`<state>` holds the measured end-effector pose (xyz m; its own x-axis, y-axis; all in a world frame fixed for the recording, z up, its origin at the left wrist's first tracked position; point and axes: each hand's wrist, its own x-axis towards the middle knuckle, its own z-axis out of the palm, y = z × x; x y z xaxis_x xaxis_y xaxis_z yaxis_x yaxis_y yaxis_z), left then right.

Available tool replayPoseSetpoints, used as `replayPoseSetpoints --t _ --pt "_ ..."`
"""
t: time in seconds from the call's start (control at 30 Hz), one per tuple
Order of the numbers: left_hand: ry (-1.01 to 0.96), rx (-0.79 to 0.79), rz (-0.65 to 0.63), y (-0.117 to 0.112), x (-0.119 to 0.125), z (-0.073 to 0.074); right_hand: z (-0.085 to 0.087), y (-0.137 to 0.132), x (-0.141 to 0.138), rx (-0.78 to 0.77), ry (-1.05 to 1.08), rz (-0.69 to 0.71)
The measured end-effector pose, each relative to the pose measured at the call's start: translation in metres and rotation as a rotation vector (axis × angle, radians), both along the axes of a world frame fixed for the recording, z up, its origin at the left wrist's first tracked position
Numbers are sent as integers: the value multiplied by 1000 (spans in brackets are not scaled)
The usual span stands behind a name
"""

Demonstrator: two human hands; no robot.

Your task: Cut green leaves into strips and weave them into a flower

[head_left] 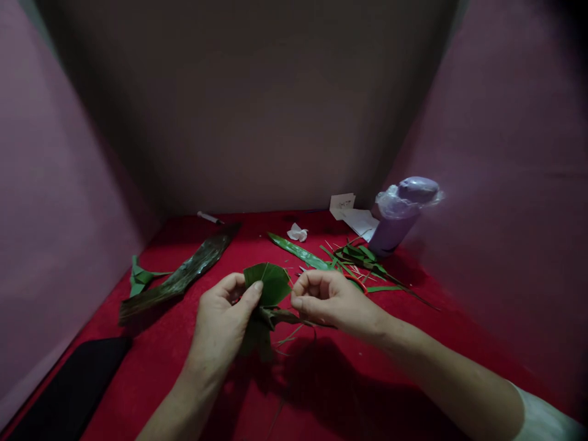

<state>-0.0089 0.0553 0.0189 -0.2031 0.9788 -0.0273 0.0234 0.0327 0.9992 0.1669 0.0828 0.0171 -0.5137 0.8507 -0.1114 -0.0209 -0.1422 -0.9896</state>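
My left hand (223, 324) pinches a folded green leaf (274, 286) between thumb and fingers, above the red cloth. The leaf is spread like a small fan, with a crease down its middle. Below it hangs a darker, twisted leaf piece (278, 316) that trails to the right under my other hand. My right hand (337, 303) is closed in a pinch beside the leaf's right edge; what lies between its fingertips is too small to make out. Behind that hand shows part of an orange-red loop (361, 284), mostly covered.
Left lie a long dark leaf (188, 272) and a folded green leaf piece (140, 278). A syringe (210, 217), crumpled tissue (297, 233) and white cards (343, 205) are at the back. Leaf scraps (362, 254) surround a purple container (395, 229). A black object (73, 386) lies front left.
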Motion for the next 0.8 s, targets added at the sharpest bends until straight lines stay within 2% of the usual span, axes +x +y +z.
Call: replayPoseSetpoints --t 0.17,0.37,0.63,0.8 --pt "-23 -27 -52 -2 3 -2 6 2 3 -58 -27 13" --pt "-72 -36 -35 -5 5 2 12 9 14 -85 15 153" --pt "-127 -61 -91 -8 9 4 2 9 9 -81 5 134" --pt "-207 -60 -77 -8 8 3 -2 6 7 -41 39 70"
